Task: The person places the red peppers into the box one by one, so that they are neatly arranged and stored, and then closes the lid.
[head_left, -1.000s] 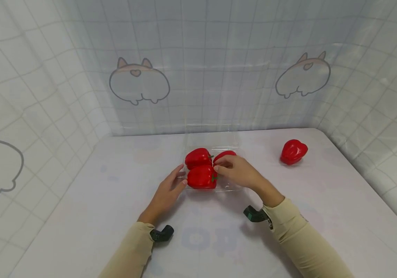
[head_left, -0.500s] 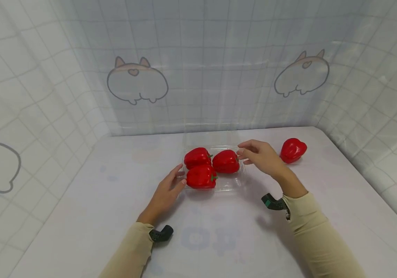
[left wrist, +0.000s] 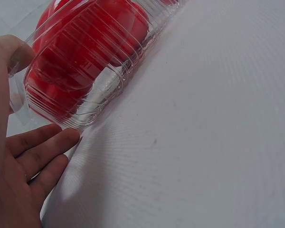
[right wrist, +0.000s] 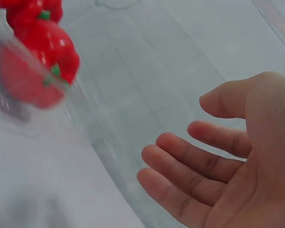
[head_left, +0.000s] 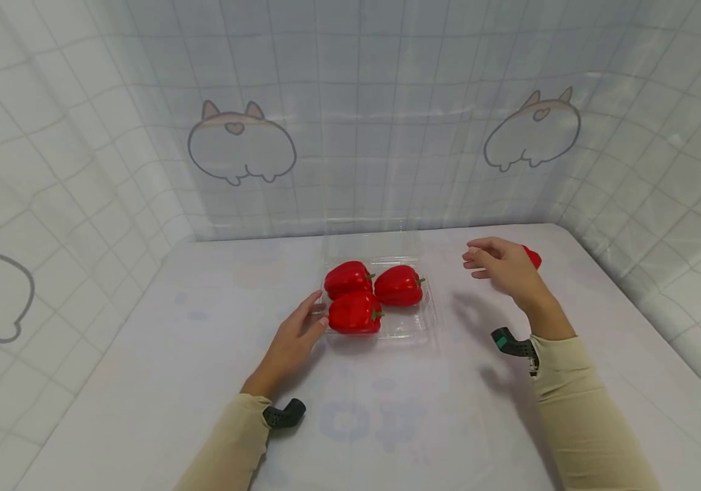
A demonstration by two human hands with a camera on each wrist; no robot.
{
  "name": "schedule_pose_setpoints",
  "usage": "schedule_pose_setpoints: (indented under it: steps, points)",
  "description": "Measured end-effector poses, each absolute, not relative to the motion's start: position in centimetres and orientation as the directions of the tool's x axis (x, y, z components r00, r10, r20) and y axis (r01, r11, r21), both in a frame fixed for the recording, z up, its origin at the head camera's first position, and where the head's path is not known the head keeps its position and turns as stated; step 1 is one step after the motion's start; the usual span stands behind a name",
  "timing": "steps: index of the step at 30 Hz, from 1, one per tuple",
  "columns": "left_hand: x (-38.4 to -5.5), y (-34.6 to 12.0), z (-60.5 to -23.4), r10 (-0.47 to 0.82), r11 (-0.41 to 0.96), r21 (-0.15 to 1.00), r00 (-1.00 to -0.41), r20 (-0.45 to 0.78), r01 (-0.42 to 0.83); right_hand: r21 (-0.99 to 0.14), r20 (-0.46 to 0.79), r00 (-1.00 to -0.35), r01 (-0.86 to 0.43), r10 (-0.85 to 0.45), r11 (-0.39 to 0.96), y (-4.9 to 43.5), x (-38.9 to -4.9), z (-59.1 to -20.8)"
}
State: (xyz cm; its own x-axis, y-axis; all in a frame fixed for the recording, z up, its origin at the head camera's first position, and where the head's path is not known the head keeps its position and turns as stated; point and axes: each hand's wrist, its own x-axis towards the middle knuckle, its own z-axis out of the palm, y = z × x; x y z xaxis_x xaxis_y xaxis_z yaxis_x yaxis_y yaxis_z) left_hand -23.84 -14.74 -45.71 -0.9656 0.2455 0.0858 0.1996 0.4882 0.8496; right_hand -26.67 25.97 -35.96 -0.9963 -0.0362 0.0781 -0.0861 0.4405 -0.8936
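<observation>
Three red bell peppers lie in a clear plastic clamshell box [head_left: 408, 327]: one back left [head_left: 348, 279], one front left [head_left: 354, 314], one on the right [head_left: 399, 286]. My left hand [head_left: 292, 341] is at the box's left end. In the left wrist view its thumb [left wrist: 20, 56] lies at the rim, and its outstretched fingers [left wrist: 47, 152] reach the bottom corner. My right hand [head_left: 510, 269], holding nothing, hovers right of the box, its fingers loosely bent and spread. It partly hides a fourth red pepper [head_left: 532, 257] on the table.
The box's clear lid [head_left: 373, 245] stands folded back behind it. A white cloth [head_left: 203, 382] covers the table. Grid-patterned sheets rise as walls behind [head_left: 387, 157], at the left [head_left: 80, 184] and at the right [head_left: 676, 170].
My right hand has let go of the right pepper in the box and moved right, over in front of the lone pepper. The left hand stays at the box's end.
</observation>
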Motion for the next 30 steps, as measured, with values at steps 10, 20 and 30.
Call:
schedule_pose_setpoints:
  steps: [10, 20, 30]
  points:
    - [-24.0, -14.8, -46.0, 0.257, 0.482, 0.844, -0.959, 0.119, 0.234, -0.869, 0.124, -0.984, -0.045, 0.130, 0.492, 29.8, -26.8, -36.4]
    - [-23.9, -14.9, -46.1, 0.256, 0.483, 0.846, -0.960, 0.112, 0.227, -0.818, 0.169, -0.948, 0.018, 0.271, 0.575, 32.4, -26.1, -36.8]
    - [-23.7, -14.8, -46.0, 0.255, 0.482, 0.846, -0.960, 0.112, 0.227, -0.745, 0.219, -0.897, 0.099, 0.383, 0.659, 33.3, -26.5, -38.1]
